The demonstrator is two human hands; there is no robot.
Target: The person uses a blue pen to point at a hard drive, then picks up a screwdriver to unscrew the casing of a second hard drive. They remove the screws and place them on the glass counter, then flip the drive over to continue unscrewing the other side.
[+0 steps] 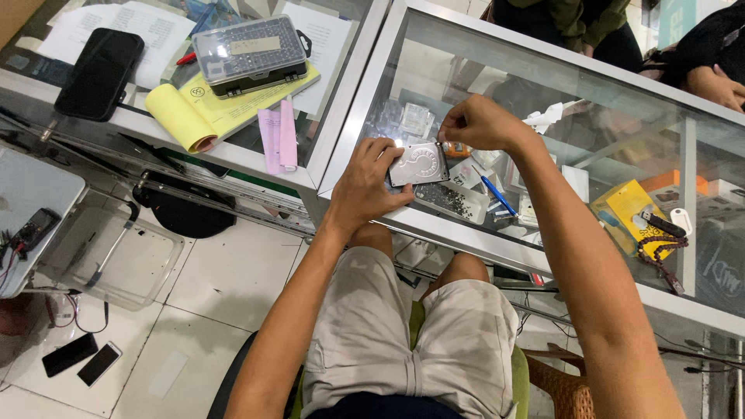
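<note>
A silver hard drive (419,164) lies flat on the glass counter top (543,101) in front of me. My left hand (366,183) holds it steady by its left edge, fingers spread over the corner. My right hand (475,122) is closed in a pinch at the drive's upper right corner; what it pinches is too small to make out. Just below the drive sits a small clear tray (452,202) with many tiny dark screws.
A blue pen (493,192) lies right of the tray. A clear case of screwdriver bits (250,53) rests on a yellow pad (203,109), with a black phone (99,71) at far left. A yellow box (635,208), beads (661,251) and other people are at the right.
</note>
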